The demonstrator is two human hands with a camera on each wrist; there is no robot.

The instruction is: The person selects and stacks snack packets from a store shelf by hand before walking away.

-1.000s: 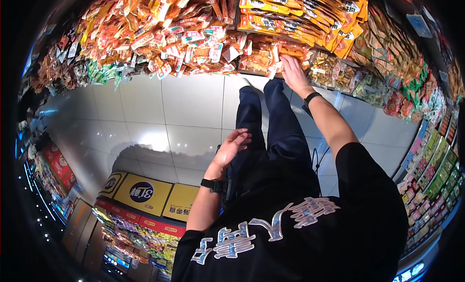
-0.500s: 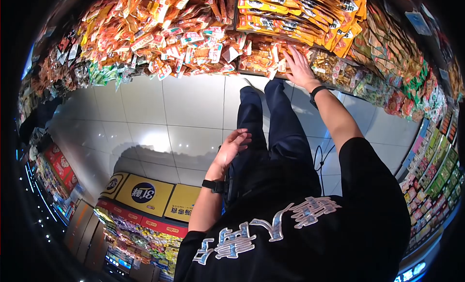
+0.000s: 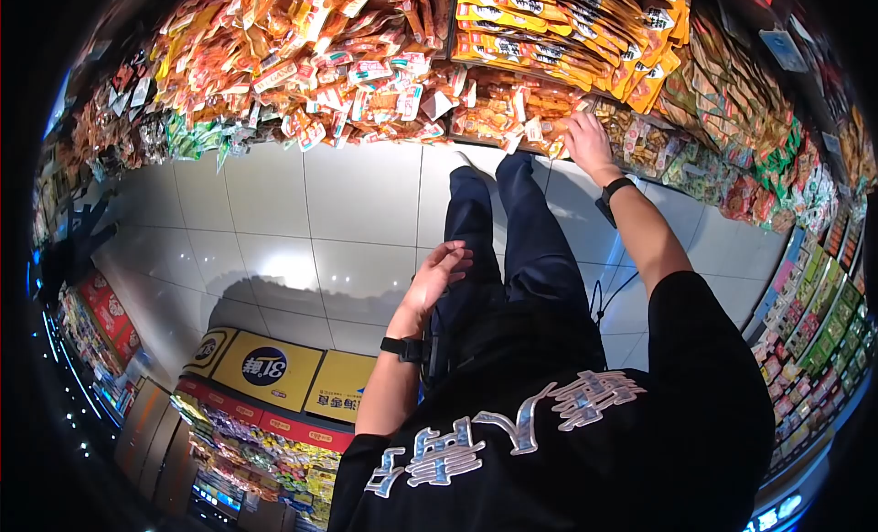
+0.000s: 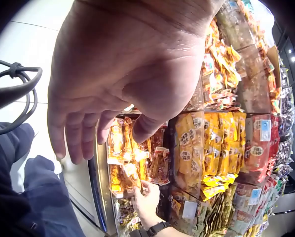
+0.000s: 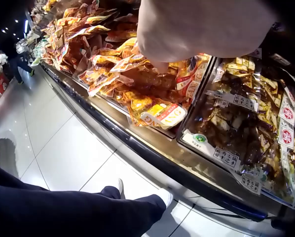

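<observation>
In the head view, my right hand [image 3: 590,148] is at the front edge of a bin of orange-brown snack packets [image 3: 498,111], its fingers bent down onto the packets at the bin's right end. The left wrist view shows the same right hand [image 4: 147,200] with thumb and forefinger right at a packet [image 4: 131,173]; I cannot tell whether they pinch it. In the right wrist view the hand hides part of the packets [image 5: 152,86]. My left hand [image 3: 441,278] hangs in front of the left thigh, holding nothing, fingers loosely extended.
Yellow packets [image 3: 521,52] stand in rows behind the bin. A see-through bin of dark brown packets [image 5: 231,123] adjoins on the right. Heaped packets [image 3: 366,93] spread leftward. Behind me is a display with yellow panels [image 3: 267,367]. A looped cable [image 4: 19,89] hangs near my leg.
My right hand has moved right and slightly back toward me along the bin's front, and its spread fingers have bent. The left hand has stayed almost still.
</observation>
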